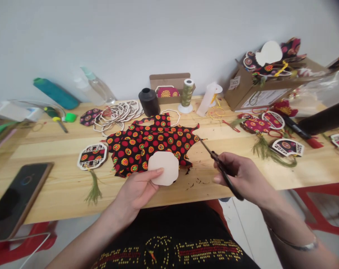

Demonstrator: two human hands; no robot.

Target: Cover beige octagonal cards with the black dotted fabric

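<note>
My left hand [139, 186] pinches a cream-coloured flat piece with scalloped corners [164, 168] between thumb and fingers, over the table's front part. Beneath and behind it lies black cloth printed with red dots and flowers [141, 144], its edges cut ragged. A pair of black scissors [224, 170] is in my right hand [240, 175], to the right of the cloth. The blades point up and left, their tips close to the cloth's right edge. Small dark scraps [197, 183] lie on the wood between my hands.
A tasselled ornament [93, 156] and a phone [20, 194] lie at left. White cut-out frames [121, 114], a black thread cone [149, 101] and a green thread spool [187, 93] stand behind. At right are more ornaments [287, 147] and a filled cardboard box [264, 91].
</note>
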